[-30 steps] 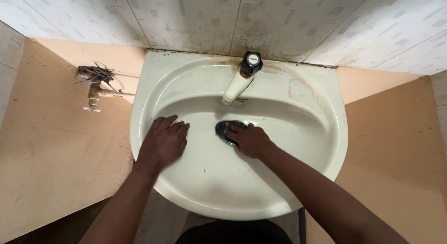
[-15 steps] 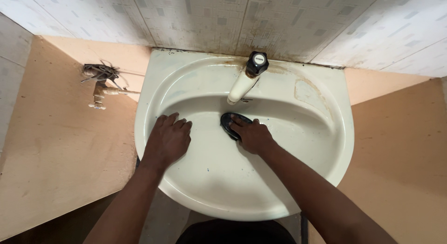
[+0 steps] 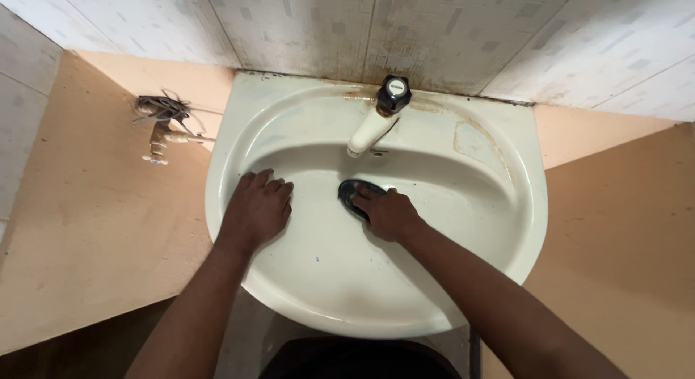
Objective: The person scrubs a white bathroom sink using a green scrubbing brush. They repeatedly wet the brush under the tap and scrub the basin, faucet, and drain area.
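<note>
At centre frame the right hand (image 3: 387, 214) presses a dark oval scrubber (image 3: 355, 193) into the cream basin (image 3: 463, 227) below the black-capped tap (image 3: 378, 117), the left hand (image 3: 255, 209) lies flat with fingers together, brown stains remain at the upper rim, and no packages or labels show.

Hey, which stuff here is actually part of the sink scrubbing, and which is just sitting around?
In use:
right hand pressing the dark scrub pad
left hand flat on the basin wall
cream sink

Just there:
tap spout with black knob
small wall valve wrapped in wire
tiled wall
</note>
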